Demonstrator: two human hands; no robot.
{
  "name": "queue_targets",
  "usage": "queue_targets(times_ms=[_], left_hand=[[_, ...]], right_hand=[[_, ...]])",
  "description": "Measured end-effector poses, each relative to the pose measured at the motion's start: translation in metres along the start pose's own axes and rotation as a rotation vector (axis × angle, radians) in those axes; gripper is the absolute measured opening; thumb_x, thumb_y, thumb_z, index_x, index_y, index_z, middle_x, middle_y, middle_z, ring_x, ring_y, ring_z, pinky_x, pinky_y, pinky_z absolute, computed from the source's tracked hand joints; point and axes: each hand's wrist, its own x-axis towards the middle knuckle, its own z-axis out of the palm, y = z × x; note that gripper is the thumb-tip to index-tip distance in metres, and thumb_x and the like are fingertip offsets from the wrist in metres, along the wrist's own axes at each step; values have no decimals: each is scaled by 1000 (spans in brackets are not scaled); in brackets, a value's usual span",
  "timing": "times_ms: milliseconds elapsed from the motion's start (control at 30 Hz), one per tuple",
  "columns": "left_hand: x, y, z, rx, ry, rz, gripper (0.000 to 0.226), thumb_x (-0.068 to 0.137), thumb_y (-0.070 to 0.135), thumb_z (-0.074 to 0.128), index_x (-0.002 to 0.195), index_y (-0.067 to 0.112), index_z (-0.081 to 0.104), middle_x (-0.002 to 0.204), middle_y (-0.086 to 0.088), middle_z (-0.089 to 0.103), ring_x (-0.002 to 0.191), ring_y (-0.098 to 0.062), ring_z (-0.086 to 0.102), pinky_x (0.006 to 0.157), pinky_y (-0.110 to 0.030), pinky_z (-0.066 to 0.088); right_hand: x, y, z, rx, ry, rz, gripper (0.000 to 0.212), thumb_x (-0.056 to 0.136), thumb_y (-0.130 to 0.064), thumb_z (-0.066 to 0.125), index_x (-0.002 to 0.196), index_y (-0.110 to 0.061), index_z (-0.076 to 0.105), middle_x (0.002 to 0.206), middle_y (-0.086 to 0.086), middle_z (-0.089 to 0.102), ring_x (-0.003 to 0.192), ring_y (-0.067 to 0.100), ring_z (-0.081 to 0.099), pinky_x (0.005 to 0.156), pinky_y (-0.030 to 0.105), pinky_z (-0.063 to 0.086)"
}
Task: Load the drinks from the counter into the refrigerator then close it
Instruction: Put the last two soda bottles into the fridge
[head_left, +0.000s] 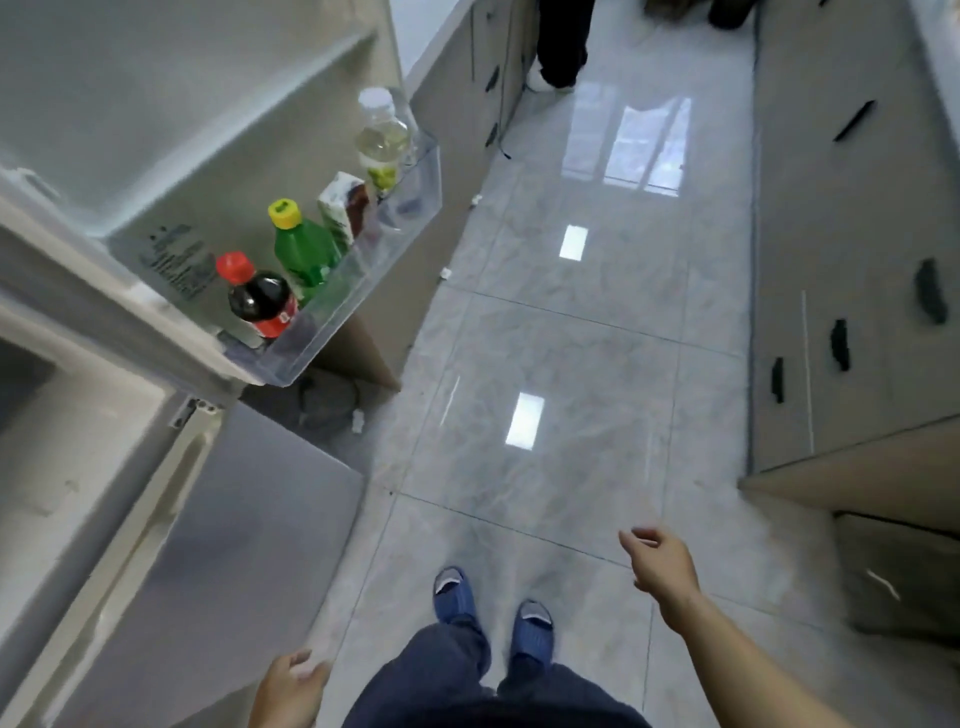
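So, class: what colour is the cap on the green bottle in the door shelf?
Yellow: the green bottle's cap, seen clearly in the head view.

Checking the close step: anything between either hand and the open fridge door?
Nothing visible. The open fridge door stands up and to the left with four drinks in its door bin. The left hand and right hand are both empty, with only bare floor between them and the door.

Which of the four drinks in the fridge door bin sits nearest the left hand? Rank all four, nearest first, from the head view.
From the left hand:
1. Cola bottle, red cap, near end of the door bin.
2. Green bottle, yellow cap, next along.
3. Carton, past the middle.
4. Clear bottle, white cap, far end.
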Motion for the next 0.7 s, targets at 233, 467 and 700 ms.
queue_targets(times_ms=[233,467,700], left_hand=[[36,70,1,233,-159,177,40,86,23,73,122,12,60,121,-14,64,103,-31,63,91,-43,54],[61,167,21,243,-266,310,39,94,24,64,129,12,54,120,-12,61,100,-29,62,86,-39,55],[67,252,70,114,-303,263,30,94,22,63,122,15,55,110,-11,59,89,-27,61,62,-31,52]], right_hand=[[-23,32,-16,59,108,150,24,92,-28,67,110,-13,61,104,6,64,89,24,63,80,44,56],[-41,60,-23,115,166,283,25,93,-27,65,112,-11,59,104,2,63,93,25,63,76,40,53],[-23,66,-37,130,185,417,28,94,-26,65,114,-8,59,110,9,63,97,30,62,79,41,53]])
